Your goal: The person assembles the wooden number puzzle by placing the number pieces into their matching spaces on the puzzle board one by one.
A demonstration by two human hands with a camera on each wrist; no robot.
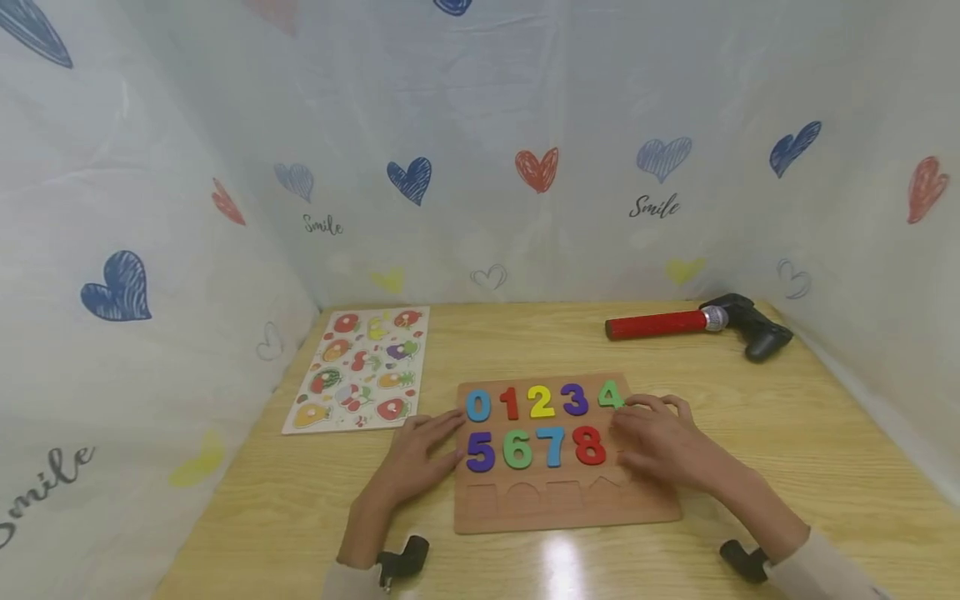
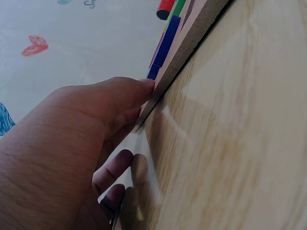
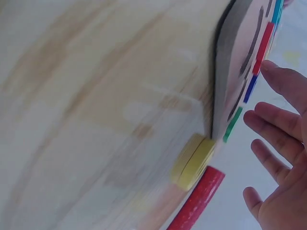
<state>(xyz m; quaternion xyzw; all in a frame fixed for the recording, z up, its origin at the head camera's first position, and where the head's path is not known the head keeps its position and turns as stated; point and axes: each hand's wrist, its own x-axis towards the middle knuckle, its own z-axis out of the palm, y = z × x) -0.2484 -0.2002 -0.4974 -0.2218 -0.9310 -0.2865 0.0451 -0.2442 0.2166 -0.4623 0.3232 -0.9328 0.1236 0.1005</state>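
A wooden number puzzle board (image 1: 525, 517) lies flat on the table. Coloured digits 0 to 8 stand on it in two rows, from the purple 5 (image 1: 481, 452) to the red 8 (image 1: 589, 446) in the lower one. Shallow shape recesses line its near side. My left hand (image 1: 420, 458) touches the board's left edge with thumb and fingertips, its fingers relaxed. Over the right part of the board hovers my right hand (image 1: 667, 442), fingers spread and holding nothing. A yellow rounded piece (image 3: 194, 163) sits beside the board in the right wrist view; the head view hides it.
A fruit-picture puzzle board (image 1: 378, 362) lies at the back left. At the back right is a red rod (image 1: 656, 325) with a silver collar and a black angled part (image 1: 757, 329). White curtains (image 1: 480, 242) with hearts enclose the table (image 1: 517, 342).
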